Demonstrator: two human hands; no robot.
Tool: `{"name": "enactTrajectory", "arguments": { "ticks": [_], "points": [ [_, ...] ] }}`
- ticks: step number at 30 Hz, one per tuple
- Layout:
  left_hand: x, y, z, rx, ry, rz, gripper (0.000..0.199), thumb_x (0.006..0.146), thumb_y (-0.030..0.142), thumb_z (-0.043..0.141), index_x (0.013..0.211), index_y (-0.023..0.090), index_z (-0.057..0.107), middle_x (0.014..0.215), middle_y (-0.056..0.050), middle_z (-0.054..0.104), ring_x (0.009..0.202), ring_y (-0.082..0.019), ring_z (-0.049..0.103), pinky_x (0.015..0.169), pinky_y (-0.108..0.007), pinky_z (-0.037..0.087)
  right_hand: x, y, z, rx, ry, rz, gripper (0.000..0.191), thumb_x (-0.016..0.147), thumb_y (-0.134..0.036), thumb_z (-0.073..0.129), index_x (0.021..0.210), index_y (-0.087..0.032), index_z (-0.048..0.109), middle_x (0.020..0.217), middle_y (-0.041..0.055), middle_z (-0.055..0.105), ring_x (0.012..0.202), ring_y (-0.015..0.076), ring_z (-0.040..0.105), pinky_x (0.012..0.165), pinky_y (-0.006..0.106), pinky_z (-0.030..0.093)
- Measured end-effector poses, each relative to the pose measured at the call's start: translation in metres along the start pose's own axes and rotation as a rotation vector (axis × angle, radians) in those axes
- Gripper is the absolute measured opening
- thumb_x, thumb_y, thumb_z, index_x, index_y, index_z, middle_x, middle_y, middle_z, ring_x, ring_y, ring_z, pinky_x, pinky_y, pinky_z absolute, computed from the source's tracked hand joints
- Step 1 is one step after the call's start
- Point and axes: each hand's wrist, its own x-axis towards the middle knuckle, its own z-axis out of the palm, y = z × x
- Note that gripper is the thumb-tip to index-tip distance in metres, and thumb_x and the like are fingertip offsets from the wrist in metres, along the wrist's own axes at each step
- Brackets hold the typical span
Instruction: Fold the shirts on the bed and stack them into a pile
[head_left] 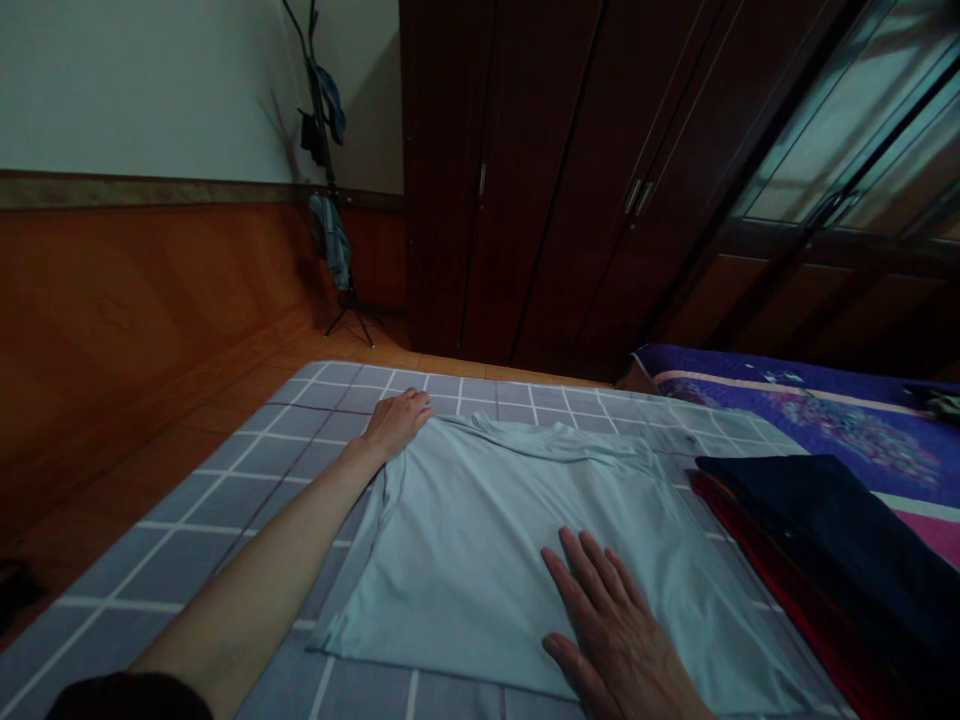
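Observation:
A pale blue-green shirt [480, 540] lies spread on a grey checked bed cover [247, 480], with a few creases running across it and its neckline bunched along the far edge. My left hand [396, 422] is at the shirt's far left corner, its fingers closed on the fabric there. Over the near right part of the shirt, my right hand [611, 630] rests palm down, fingers stretched out and slightly apart.
Folded dark blue and red clothes [832, 540] are stacked at the right. Beyond them lies a purple flowered bed cover [810, 410]. A dark wardrobe [555, 200] stands behind the bed, and a coat stand [328, 190] with hanging items is at the back left.

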Motion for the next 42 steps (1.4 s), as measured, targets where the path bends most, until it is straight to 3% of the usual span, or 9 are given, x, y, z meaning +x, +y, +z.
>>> {"name": "enactTrajectory", "arguments": {
  "ticks": [4, 9, 15, 19, 24, 29, 35, 38, 42],
  "points": [
    [0.003, -0.001, -0.015, 0.003, 0.018, -0.03, 0.028, 0.09, 0.038, 0.05, 0.11, 0.02, 0.058, 0.112, -0.007, 0.061, 0.099, -0.022, 0.06, 0.081, -0.029, 0.044, -0.001, 0.008, 0.001, 0.031, -0.021, 0.062, 0.063, 0.087, -0.051, 0.048, 0.142, -0.021, 0.036, 0.147, 0.013, 0.033, 0.135, 0.0323, 0.028, 0.099, 0.05, 0.039],
    [-0.008, 0.005, -0.037, -0.014, 0.01, -0.02, 0.027, 0.091, 0.035, 0.046, 0.108, 0.018, 0.058, 0.103, -0.006, 0.064, 0.092, -0.02, 0.061, 0.076, -0.028, 0.046, -0.001, 0.049, 0.01, 0.046, -0.038, 0.221, 0.06, 0.09, -0.055, 0.039, 0.136, -0.017, 0.044, 0.145, 0.015, 0.036, 0.134, 0.0337, 0.028, 0.103, 0.053, 0.033],
    [-0.035, 0.038, -0.026, -0.014, -0.081, 0.138, 0.015, 0.085, 0.029, 0.056, 0.088, 0.019, 0.066, 0.091, -0.006, 0.066, 0.092, -0.022, 0.061, 0.081, -0.031, 0.046, 0.007, 0.09, 0.022, -0.006, -0.248, 0.378, 0.058, 0.09, -0.054, 0.04, 0.132, -0.016, 0.05, 0.138, 0.0168, 0.045, 0.128, 0.0357, 0.037, 0.1, 0.053, 0.034],
    [-0.043, 0.071, -0.013, -0.029, -0.043, 0.212, 0.019, 0.09, 0.025, 0.048, 0.098, 0.017, 0.064, 0.105, -0.009, 0.064, 0.104, -0.023, 0.056, 0.092, -0.036, 0.043, 0.028, 0.086, 0.011, 0.001, -0.247, 0.391, 0.051, 0.091, -0.049, 0.04, 0.127, -0.015, 0.054, 0.134, 0.0178, 0.048, 0.122, 0.0338, 0.044, 0.098, 0.05, 0.037],
    [-0.057, 0.099, 0.005, -0.075, -0.095, 0.398, 0.039, 0.091, 0.042, 0.049, 0.121, 0.019, 0.056, 0.134, -0.01, 0.05, 0.125, -0.024, 0.042, 0.106, -0.037, 0.032, 0.076, 0.075, -0.004, 0.126, -0.215, 0.362, 0.04, 0.093, -0.031, 0.041, 0.128, -0.015, 0.052, 0.134, 0.0149, 0.048, 0.12, 0.0276, 0.046, 0.099, 0.04, 0.035],
    [-0.063, 0.098, 0.013, -0.104, -0.196, 0.402, 0.05, 0.092, 0.046, 0.044, 0.134, 0.019, 0.045, 0.143, -0.012, 0.041, 0.134, -0.027, 0.033, 0.111, -0.046, 0.024, 0.129, 0.091, 0.017, 0.132, -0.224, 0.446, 0.035, 0.091, -0.021, 0.044, 0.123, -0.018, 0.056, 0.128, 0.0129, 0.052, 0.115, 0.0262, 0.047, 0.096, 0.037, 0.037],
    [-0.061, 0.096, 0.015, -0.116, -0.19, 0.426, 0.05, 0.093, 0.044, 0.043, 0.135, 0.018, 0.045, 0.144, -0.012, 0.039, 0.135, -0.028, 0.031, 0.112, -0.045, 0.022, 0.162, 0.11, 0.049, 0.113, -0.253, 0.55, 0.02, 0.092, -0.027, 0.051, 0.098, -0.013, 0.063, 0.106, 0.01, 0.06, 0.103, 0.0226, 0.055, 0.09, 0.041, 0.042],
    [-0.061, 0.096, 0.017, -0.112, -0.186, 0.421, 0.05, 0.093, 0.044, 0.043, 0.136, 0.018, 0.044, 0.145, -0.012, 0.039, 0.135, -0.029, 0.031, 0.112, -0.046, 0.022, 0.172, 0.105, 0.052, 0.143, -0.252, 0.552, 0.022, 0.092, -0.033, 0.053, 0.1, -0.014, 0.061, 0.107, 0.007, 0.06, 0.101, 0.021, 0.056, 0.089, 0.043, 0.044],
    [-0.061, 0.096, 0.018, -0.108, -0.172, 0.416, 0.05, 0.092, 0.045, 0.043, 0.135, 0.019, 0.044, 0.145, -0.012, 0.039, 0.135, -0.029, 0.032, 0.112, -0.047, 0.023, 0.188, 0.083, 0.051, 0.255, -0.273, 0.419, 0.021, 0.091, -0.034, 0.055, 0.099, -0.015, 0.062, 0.106, 0.0055, 0.061, 0.101, 0.0203, 0.056, 0.088, 0.041, 0.045]
  ]
}}
